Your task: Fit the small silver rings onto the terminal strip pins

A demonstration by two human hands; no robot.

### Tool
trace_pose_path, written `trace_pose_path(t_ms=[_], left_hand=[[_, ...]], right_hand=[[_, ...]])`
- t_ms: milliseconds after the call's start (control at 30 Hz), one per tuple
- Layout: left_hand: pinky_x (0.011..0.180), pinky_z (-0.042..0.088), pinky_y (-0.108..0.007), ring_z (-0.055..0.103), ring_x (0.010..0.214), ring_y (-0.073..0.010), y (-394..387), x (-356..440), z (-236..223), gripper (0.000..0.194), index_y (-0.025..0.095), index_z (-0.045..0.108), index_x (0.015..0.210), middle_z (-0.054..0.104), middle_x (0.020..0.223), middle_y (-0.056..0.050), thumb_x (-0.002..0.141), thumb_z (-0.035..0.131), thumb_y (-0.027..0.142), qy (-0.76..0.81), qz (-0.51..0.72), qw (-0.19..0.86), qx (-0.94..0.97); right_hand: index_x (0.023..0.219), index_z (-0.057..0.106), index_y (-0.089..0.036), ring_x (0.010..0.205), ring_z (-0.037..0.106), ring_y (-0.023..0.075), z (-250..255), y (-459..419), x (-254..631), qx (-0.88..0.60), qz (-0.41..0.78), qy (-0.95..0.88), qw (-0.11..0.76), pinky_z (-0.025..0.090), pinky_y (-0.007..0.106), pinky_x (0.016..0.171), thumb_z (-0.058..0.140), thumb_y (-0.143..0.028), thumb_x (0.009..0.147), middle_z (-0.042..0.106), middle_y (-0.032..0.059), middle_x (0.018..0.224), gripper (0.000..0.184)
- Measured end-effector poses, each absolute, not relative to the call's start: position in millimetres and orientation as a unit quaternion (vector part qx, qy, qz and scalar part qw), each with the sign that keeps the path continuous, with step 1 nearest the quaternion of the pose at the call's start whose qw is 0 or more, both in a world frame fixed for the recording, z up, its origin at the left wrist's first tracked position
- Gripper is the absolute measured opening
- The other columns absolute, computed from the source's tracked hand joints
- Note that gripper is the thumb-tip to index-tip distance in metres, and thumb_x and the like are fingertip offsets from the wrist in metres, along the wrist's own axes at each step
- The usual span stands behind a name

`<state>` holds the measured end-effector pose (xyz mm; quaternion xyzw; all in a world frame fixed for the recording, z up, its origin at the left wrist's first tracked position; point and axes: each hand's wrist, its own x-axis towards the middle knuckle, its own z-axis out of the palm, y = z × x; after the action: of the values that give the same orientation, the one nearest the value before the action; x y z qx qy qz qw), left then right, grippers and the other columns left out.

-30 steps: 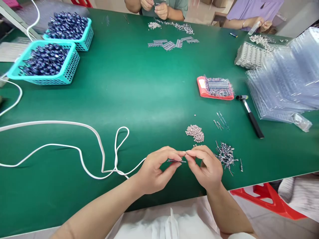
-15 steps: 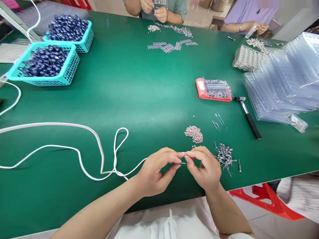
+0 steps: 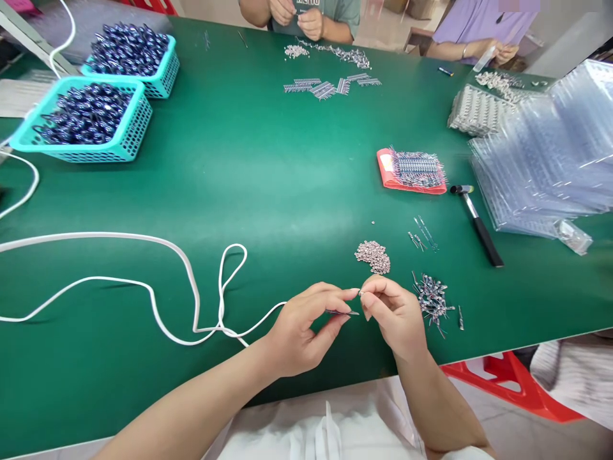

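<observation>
Over the near edge of the green table, my left hand [image 3: 304,329] pinches a thin, dark, pointed piece [image 3: 353,313] whose tip sticks out to the right; most of it is hidden by the fingers. My right hand [image 3: 397,313] is closed at thumb and forefinger on a tiny pale bead-like piece [image 3: 361,292], close to my left fingertips. Just beyond the hands lies a heap of small pinkish round pieces [image 3: 373,257]. To the right of my right hand is a tangle of small dark parts with wire leads [image 3: 432,295].
A hammer [image 3: 479,230] and a red pad holding rows of wired parts [image 3: 412,171] lie to the right, beside stacked clear plastic trays [image 3: 541,160]. White cables [image 3: 158,300] cross the left. Two turquoise baskets [image 3: 129,144] hold dark glossy pieces. Two people work across the table.
My right hand has turned a little and its thumb and forefinger have closed tighter near the left fingertips. My left hand has moved slightly right.
</observation>
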<state>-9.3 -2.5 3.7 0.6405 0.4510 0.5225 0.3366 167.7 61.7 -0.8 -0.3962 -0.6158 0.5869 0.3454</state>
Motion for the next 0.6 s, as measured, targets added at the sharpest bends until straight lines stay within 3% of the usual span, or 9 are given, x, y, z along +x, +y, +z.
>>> trace_pose_path(t_ms=[200,600], left_hand=[[0.079,0.056,-0.037,0.066,0.093,-0.0215,-2.7,-7.1,2.7,0.027,0.02,0.062,0.099,0.073,0.112,-0.013,0.082,0.056,-0.001,0.452,0.521,0.322,0.649],[0.08,0.055,-0.037,0.067,0.094,-0.0218,-4.0,-6.2,2.9,0.024,0.021,0.063,0.097,0.073,0.113,-0.013,0.083,0.056,0.002,0.461,0.522,0.33,0.638]], right_hand=[[0.078,0.062,-0.019,0.054,0.051,0.0093,-5.4,62.5,167.6,-0.391,0.635,-0.579,0.329,0.043,0.022,0.049,0.062,-0.034,0.089,0.055,-0.0023,0.067,0.018],[0.081,0.059,-0.02,0.057,0.051,0.0092,-1.3,59.2,164.8,-0.427,0.547,-0.633,0.343,0.044,0.022,0.05,0.063,-0.03,0.088,0.057,-0.0015,0.072,0.013]])
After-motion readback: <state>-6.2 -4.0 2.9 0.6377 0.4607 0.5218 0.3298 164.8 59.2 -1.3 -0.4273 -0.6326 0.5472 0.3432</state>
